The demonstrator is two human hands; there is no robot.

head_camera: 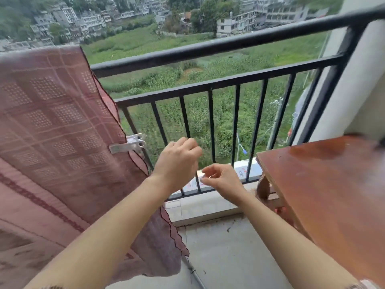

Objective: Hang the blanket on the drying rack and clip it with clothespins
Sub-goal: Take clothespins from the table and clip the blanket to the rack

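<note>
A dusty-pink checked blanket [52, 126] hangs over the drying rack on the left, draping to the floor. A metal clothespin [128, 145] is clipped on its right edge. Only a thin metal leg of the rack [193, 272] shows below the blanket. My left hand [177, 161] hovers just right of the clothespin, fingers loosely curled and holding nothing. My right hand [220, 177] is beside it, lower, fingers loosely curled, nothing visible in it. Neither hand touches the blanket.
A black balcony railing [208, 49] runs across in front, with fields and buildings beyond. A reddish wooden table [325, 188] stands at the right. A white pillar [358, 80] rises at the far right. Grey concrete floor [229, 257] lies between blanket and table.
</note>
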